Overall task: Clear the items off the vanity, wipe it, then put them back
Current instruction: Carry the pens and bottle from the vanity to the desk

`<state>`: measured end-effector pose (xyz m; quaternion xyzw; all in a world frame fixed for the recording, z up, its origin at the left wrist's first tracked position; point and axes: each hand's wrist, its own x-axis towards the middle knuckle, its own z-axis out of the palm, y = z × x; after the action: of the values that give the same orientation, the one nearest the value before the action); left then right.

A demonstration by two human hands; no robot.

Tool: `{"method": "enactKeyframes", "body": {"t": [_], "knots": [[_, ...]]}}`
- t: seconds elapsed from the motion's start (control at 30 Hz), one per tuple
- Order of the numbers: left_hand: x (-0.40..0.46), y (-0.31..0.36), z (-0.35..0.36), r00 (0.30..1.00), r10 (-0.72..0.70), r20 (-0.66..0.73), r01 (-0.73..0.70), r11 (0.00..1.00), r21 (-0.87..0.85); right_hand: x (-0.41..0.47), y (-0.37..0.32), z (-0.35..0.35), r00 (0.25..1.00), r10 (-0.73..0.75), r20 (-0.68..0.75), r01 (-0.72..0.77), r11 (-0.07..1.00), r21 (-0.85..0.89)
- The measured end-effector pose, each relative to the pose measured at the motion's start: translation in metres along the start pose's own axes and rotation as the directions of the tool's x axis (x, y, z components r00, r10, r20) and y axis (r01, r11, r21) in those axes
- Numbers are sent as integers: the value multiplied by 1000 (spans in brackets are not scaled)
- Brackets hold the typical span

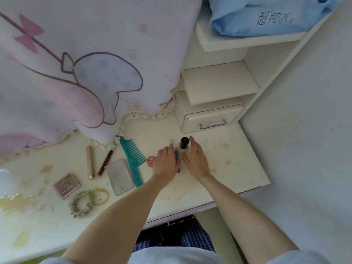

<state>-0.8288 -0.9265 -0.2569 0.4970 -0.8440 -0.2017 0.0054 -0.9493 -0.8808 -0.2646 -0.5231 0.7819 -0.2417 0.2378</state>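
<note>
On the stained white vanity top (238,149), a pale bottle with a black cap (184,143) stands upright between my two hands. My right hand (197,161) is cupped against the bottle's right side, fingers nearly straight and thumb by its base. My left hand (164,162) is just left of the bottle and pinches a thin purple stick (176,156) between thumb and forefinger. A small red round tin (150,161) lies beside my left hand. Further left lie a teal comb (133,159), a grey compact (120,176), a brown pencil (105,161), a gold tube (90,161), a pink palette (66,185) and hair ties (83,203).
A cartoon-print cloth (85,63) hangs over the back left of the vanity. At the back right stand a small drawer (211,120) and white shelves (219,82), with a blue bag (266,14) on top. A wall is on the right. Yellow stains mark the top's left part.
</note>
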Motion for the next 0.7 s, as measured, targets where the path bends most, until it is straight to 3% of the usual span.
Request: {"method": "enactKeyframes", "body": {"t": [0.17,0.37,0.53,0.7], "knots": [[21,3,9,994,-80,71,80,997,6,14,8,-2,997,-68,34,65,995,74],[39,5,10,974,-167,154,176,983,-50,24,15,1,997,-70,-43,76,987,141],[50,5,7,953,-200,230,199,980,27,29,9,-4,1000,-8,3,7,973,231],[55,12,7,940,-217,264,229,973,-14,27,7,-4,999,20,48,-32,962,271]]}}
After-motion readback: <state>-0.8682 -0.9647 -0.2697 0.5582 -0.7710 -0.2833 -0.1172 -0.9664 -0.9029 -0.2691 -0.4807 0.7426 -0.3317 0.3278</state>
